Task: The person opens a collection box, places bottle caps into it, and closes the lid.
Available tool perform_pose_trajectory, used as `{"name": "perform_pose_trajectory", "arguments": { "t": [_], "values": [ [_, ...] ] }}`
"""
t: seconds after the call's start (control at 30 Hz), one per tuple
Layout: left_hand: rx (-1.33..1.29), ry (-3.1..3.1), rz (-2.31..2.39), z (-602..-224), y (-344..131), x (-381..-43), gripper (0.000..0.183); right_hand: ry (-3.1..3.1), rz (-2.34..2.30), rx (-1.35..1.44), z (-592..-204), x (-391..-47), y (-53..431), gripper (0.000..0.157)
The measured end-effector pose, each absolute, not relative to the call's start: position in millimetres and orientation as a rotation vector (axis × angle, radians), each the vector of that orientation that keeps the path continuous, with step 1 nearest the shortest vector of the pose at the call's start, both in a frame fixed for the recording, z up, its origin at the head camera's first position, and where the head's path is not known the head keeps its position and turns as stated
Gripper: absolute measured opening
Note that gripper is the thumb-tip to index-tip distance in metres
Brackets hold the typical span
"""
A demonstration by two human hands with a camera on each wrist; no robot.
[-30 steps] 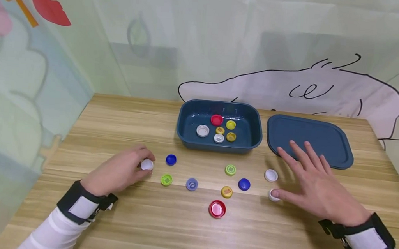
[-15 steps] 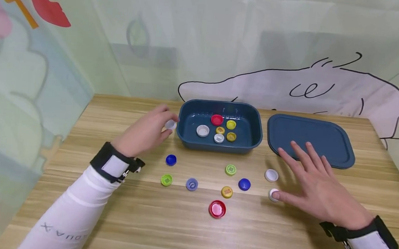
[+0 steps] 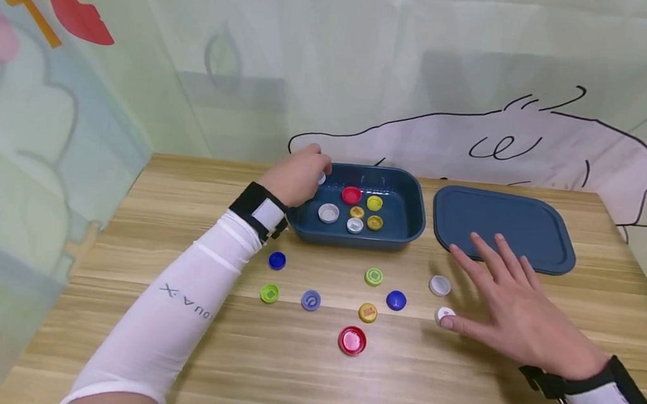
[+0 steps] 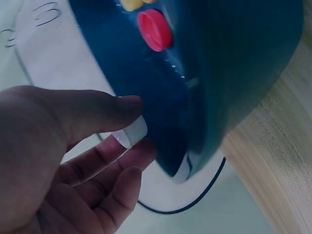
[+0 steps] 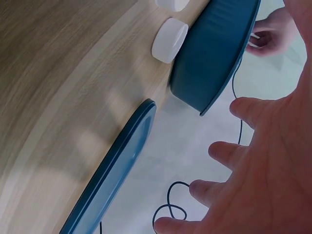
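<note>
My left hand (image 3: pixel 297 176) is over the left end of a dark blue box (image 3: pixel 355 239). Between its thumb and fingers it pinches a white bottle cap (image 4: pixel 131 132), mostly covered by the hand in the head view. Inside the box lie a red cap (image 3: pixel 351 195), a large white cap (image 3: pixel 328 213) and several yellow and white ones. My right hand (image 3: pixel 526 313) is spread over the table at the right, holding nothing. Its thumb tip overlaps a white cap (image 3: pixel 443 315) in the head view, and another white cap (image 3: pixel 439 285) lies just beyond.
A flat blue lid (image 3: pixel 504 222) lies right of the box, partly behind the right fingers. In front of the box are scattered a dark blue cap (image 3: pixel 277 260), a green cap (image 3: pixel 269 293), a red cap (image 3: pixel 352 340) and several others. A printed curtain (image 3: pixel 368 72) hangs behind the table.
My left hand has carried the white bottle cap from the left part of the table, up and rightward, to over the box. The right hand stays nearly still.
</note>
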State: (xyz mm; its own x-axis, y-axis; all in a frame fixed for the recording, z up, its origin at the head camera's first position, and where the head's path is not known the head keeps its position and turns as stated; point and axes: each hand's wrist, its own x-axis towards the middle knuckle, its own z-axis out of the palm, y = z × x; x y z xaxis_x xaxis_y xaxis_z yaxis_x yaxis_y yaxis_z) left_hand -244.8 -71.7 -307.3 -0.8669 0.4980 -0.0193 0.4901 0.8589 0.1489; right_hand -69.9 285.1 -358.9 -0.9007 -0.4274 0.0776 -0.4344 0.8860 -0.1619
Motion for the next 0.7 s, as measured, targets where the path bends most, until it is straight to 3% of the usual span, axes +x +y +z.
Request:
{"name": "perform_pose_trajectory", "arguments": {
  "t": [0.37, 0.7],
  "values": [
    [0.757, 2.963, 0.111, -322.8, -60.9, -254.1, 0.036, -3.006, 0.299, 0.699, -356.3, -66.1, 282.5, 0.101],
    [0.927, 3.074, 0.205, -299.6, -79.5, -221.7, 0.049, -2.999, 0.29, 0.705, -355.0, -67.2, 281.9, 0.102]
  ]
}}
